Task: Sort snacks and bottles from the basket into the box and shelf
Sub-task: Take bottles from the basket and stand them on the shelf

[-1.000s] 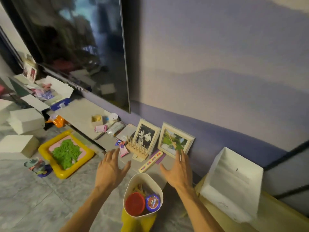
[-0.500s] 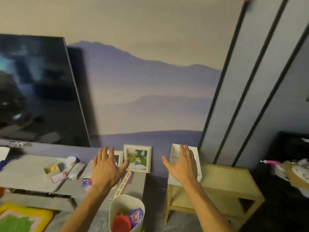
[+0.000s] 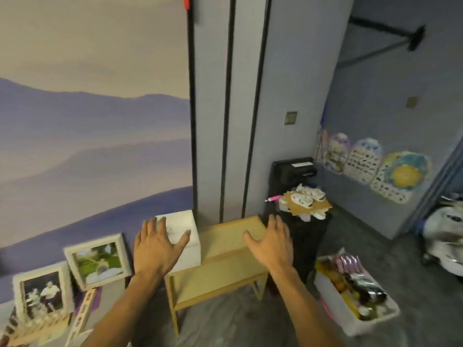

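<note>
Both hands hang in the air with fingers spread wide and nothing in either grip: the left hand (image 3: 156,249) hovers in front of the small white open-topped box (image 3: 184,230), and the right hand (image 3: 271,242) over the pale wooden two-tier shelf (image 3: 220,274) on which that box stands at the left end. The things to sort are not under either hand. They lie in the white rectangular plastic basket (image 3: 370,319) on the floor, at about four o'clock from the right hand and well apart from it, beyond the shelf's right legs. The basket's long axis runs from ten o'clock to four o'clock, its near corner toward the lower right edge of the view, and it is crowded with dark bottles (image 3: 363,291), yellow packets (image 3: 349,305) and a pink-and-silver wrapper (image 3: 348,262); single items are too blurred to name. The right hand is clearly the nearer one, so the coming reach looks like a swing right and down into the basket, while the left hand stays close to the box. The shelf's top and lower boards both look bare apart from the box, so no sorting appears done.
</note>
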Tool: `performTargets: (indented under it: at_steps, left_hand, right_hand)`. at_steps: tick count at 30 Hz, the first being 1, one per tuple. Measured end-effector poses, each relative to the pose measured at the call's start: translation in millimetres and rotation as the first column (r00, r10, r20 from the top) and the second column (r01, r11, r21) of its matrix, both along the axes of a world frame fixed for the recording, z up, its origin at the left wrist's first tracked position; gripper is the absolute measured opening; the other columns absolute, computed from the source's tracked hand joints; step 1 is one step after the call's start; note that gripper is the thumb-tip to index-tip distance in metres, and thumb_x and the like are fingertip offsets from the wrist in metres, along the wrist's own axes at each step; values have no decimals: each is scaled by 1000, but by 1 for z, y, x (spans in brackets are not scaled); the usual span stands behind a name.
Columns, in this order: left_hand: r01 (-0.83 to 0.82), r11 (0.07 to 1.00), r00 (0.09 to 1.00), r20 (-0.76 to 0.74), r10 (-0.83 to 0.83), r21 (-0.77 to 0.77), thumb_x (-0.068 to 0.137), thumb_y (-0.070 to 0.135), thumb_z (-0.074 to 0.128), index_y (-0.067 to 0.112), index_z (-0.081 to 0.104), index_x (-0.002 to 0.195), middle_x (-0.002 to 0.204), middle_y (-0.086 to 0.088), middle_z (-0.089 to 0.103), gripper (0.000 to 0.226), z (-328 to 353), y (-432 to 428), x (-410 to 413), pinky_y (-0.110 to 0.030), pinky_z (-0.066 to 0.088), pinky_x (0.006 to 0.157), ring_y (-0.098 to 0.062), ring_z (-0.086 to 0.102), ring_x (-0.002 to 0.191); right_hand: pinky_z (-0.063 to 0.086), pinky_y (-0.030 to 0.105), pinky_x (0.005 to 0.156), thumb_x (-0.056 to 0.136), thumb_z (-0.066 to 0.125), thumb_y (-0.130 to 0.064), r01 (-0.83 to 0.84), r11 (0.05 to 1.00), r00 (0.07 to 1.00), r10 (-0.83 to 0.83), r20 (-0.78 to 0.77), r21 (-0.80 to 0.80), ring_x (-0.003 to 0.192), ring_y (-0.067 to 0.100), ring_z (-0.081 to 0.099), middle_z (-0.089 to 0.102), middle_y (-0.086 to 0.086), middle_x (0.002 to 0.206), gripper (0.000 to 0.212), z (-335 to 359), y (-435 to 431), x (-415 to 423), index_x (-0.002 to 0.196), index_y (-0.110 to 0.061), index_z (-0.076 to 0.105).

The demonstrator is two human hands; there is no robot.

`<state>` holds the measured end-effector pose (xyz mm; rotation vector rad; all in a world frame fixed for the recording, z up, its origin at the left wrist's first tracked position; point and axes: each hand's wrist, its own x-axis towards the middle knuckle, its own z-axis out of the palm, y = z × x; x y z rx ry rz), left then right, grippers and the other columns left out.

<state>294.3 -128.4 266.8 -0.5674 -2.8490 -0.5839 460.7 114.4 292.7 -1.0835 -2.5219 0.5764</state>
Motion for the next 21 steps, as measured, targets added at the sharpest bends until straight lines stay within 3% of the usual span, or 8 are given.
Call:
performTargets:
  at_steps: [7, 11, 12, 14, 18, 21]
  left_hand:
    - [242, 970, 970, 16, -242, -14, 83, 96, 14, 18, 40, 159, 167, -11, 37, 112, -1, 167, 74, -54, 31, 126, -33, 30, 157]
    - [343, 939, 938, 59, -342, -21, 85, 96, 18, 24, 35, 161, 168, -7, 35, 106, -9, 257, 115, -57, 33, 124, -32, 32, 156]
    - [368, 929, 928, 64, -366, -25, 84, 96, 19, 24, 34, 161, 168, -7, 35, 106, -11, 277, 126, -56, 33, 124, -31, 32, 156]
    - [414, 910, 909, 73, -411, -36, 85, 95, 20, 23, 34, 162, 170, -6, 32, 107, -18, 313, 148, -54, 32, 125, -30, 29, 157]
    - [493, 867, 867, 122, -483, -73, 85, 94, 23, 24, 35, 162, 171, -4, 32, 105, -37, 378, 182, -52, 30, 127, -28, 26, 159]
    - [540, 835, 839, 138, -526, -102, 84, 94, 24, 23, 39, 159, 168, -5, 36, 105, -53, 426, 195, -53, 37, 123, -29, 32, 156]
  right_hand:
    - [32, 54, 125, 84, 52, -88, 293, 956, 956, -293, -7, -1, 159, 36, 26, 25, 11, 174, 114, -15, 125, 124, 167, -15, 23]
    - [33, 54, 125, 79, 25, -102, 403, 915, 914, -404, 32, 27, 157, 34, 29, 35, 11, 170, 118, -47, 192, 197, 157, -15, 46]
    - [33, 52, 125, 81, 28, -100, 425, 905, 905, -425, 29, 8, 157, 33, 29, 35, 10, 170, 115, -49, 202, 215, 156, -15, 46]
    - [35, 51, 121, 88, 47, -88, 481, 876, 877, -481, 8, -32, 154, 34, 33, 36, 10, 168, 104, -53, 220, 244, 159, -12, 39]
    - [38, 53, 121, 79, 40, -96, 575, 814, 818, -575, 29, -87, 157, 33, 30, 29, 7, 173, 119, -75, 259, 283, 166, -15, 26]
    - [38, 52, 122, 84, 48, -89, 615, 780, 788, -613, 58, -113, 158, 32, 30, 29, 9, 174, 114, -97, 290, 297, 167, -14, 25]
